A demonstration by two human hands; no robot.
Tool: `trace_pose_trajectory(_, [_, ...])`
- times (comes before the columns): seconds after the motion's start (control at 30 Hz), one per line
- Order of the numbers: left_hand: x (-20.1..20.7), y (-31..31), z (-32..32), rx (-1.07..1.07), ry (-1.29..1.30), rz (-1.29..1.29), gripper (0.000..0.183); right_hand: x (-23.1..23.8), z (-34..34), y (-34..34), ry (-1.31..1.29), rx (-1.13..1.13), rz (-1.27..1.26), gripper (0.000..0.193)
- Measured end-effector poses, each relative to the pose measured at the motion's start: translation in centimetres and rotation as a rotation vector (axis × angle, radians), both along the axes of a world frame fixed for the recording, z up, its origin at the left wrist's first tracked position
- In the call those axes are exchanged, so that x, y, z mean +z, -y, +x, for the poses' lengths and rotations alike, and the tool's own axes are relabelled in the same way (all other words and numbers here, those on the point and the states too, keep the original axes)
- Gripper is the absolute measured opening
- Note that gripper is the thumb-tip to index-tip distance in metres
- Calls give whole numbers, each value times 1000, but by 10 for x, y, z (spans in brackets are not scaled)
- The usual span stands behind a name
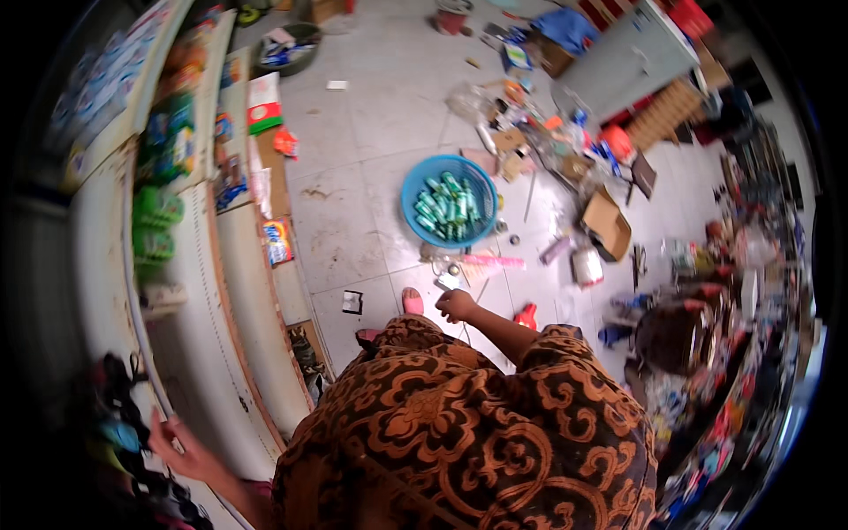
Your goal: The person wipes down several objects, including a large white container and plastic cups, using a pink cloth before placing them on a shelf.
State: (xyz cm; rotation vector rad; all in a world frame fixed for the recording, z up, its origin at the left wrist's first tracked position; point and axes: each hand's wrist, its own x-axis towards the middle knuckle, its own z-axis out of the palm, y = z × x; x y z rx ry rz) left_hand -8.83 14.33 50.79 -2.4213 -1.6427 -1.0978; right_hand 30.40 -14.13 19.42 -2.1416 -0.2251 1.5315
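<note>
My left hand (181,450) is at the lower left, its fingers apart, at the edge of a white shelf (95,238). Dark small goods (115,402) hang or lie just beside it. My right hand (456,306) is low in front of my body with its fingers curled closed. Whatever they may hold is hidden; a small whitish object (449,280) shows just beyond the knuckles, and I cannot tell whether the two touch. Farther ahead, a round blue plastic basket (411,199) on the floor holds many green-and-white cylindrical items (450,208).
Shelves with packaged goods (177,132) line my left. Loose litter, an open cardboard box (606,223) and a white jar (586,266) lie on the right floor. A grey cabinet (632,62) stands at the far right. A dark tub (300,53) is far left. My pink sandal (412,303) shows below.
</note>
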Motion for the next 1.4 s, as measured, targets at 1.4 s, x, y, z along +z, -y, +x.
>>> trace_pose_trajectory(1.4, [-285, 171, 245, -1345, -1306, -1334, 40, 16, -195, 270, -478, -952, 693, 17])
